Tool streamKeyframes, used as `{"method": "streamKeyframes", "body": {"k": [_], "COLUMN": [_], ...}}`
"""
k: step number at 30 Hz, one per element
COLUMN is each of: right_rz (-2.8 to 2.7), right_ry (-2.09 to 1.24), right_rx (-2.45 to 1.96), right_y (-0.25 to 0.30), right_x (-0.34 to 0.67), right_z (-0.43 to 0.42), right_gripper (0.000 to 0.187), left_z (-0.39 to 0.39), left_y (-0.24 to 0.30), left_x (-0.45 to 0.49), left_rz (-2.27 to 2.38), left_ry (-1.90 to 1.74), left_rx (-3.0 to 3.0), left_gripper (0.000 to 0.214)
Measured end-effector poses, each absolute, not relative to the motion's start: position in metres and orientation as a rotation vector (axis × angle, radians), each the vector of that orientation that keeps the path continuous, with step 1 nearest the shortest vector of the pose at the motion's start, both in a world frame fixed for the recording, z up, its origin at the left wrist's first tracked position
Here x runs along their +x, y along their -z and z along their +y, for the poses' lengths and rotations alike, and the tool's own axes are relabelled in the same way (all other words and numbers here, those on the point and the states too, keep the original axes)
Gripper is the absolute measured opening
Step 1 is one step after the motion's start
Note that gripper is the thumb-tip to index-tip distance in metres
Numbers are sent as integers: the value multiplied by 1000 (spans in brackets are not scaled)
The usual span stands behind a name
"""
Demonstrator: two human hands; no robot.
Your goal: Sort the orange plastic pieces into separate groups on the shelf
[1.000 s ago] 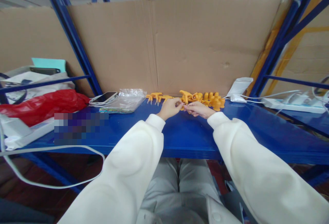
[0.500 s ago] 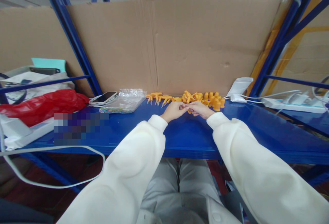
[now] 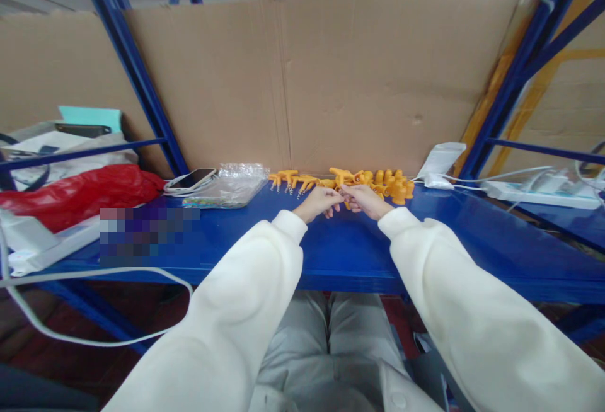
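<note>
Starting at the far left, a crumpled red bag (image 3: 85,191), then a phone (image 3: 195,177) with a white cable about it, then a clear-wrapped packet (image 3: 231,186) with a colourful edge, any print too small to read. Along the far side of the blue table (image 3: 350,254), a short row of yellow pieces (image 3: 293,180), metal coils poking out towards the near side.

Here's the left hand (image 3: 321,203), angled in from the near left, fingertips bunched against the coil; whether its grip is clamped on anything, I can't tell. Right at the meeting point, mid-table and far side, is a yellow T-handled piece (image 3: 341,176), handle up, coil just below it. Then the right hand (image 3: 362,199), in from the near right, grip closed at the base of that piece, fingertips almost meeting the left's. Both forearms stretch forward in white sleeves (image 3: 250,292), converging. Just beyond the right hand, a cluster of yellow parts (image 3: 396,186), a white pouch (image 3: 439,163), and at far right a white power strip (image 3: 539,194) with plugs and cables.
</note>
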State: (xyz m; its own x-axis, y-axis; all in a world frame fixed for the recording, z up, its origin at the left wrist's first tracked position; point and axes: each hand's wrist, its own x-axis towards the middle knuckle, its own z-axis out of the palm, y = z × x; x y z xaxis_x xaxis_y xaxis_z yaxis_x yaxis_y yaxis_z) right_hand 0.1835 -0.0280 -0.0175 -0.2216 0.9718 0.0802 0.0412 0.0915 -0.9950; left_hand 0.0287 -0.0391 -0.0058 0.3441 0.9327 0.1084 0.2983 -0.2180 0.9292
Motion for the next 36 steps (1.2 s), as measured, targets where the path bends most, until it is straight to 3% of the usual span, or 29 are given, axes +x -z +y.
{"method": "streamKeyframes", "body": {"k": [7, 17, 20, 27, 36], "right_rz": [-1325, -1388, -1456, -1834, -2063], "right_ry": [-1296, -1199, -1034, -199, -151], "right_rx": [-1038, -1074, -1134, -1566, -1598], "right_y": [14, 14, 15, 25, 30], "right_x": [186, 185, 190, 207, 205], "right_z": [-25, -26, -21, -5, -5], "right_gripper": [47, 43, 35, 18, 17], "left_z": [-33, -28, -21, 21, 66], "left_y": [11, 11, 4, -16, -4], "left_x": [27, 27, 25, 8, -5], "left_rz": [1073, 1009, 1022, 1402, 1869], "left_ry": [-874, -991, -1151, -1268, -816], "left_rx": [1760, 1804, 1692, 1597, 1744], "left_gripper": [20, 24, 24, 25, 16]}}
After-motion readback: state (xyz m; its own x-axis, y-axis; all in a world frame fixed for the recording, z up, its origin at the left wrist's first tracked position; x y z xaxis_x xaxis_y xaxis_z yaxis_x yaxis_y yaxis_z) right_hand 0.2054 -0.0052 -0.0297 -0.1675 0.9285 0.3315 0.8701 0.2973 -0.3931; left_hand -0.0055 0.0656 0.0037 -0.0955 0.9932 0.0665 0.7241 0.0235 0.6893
